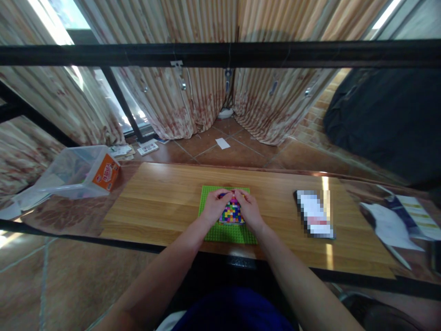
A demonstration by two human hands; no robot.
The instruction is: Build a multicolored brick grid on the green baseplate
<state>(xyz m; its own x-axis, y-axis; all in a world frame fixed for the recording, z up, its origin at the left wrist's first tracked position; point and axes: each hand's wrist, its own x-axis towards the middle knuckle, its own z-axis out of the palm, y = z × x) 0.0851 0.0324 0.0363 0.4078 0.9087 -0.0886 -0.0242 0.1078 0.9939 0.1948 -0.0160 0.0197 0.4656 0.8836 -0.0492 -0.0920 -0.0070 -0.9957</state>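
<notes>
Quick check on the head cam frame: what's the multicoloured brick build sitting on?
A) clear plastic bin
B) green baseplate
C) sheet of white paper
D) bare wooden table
B: the multicoloured brick build sits on the green baseplate, which lies flat on the wooden table; the left hand and right hand grip the build from either side.

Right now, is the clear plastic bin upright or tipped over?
Tipped. The clear plastic bin lies on its side left of the wooden board.

A bright green baseplate (225, 232) carries a block (232, 213) chequered in yellow, pink, blue and green — the surface (161, 202) is honey-brown woodgrain; the clear tub's (70, 172) label orange.
</notes>
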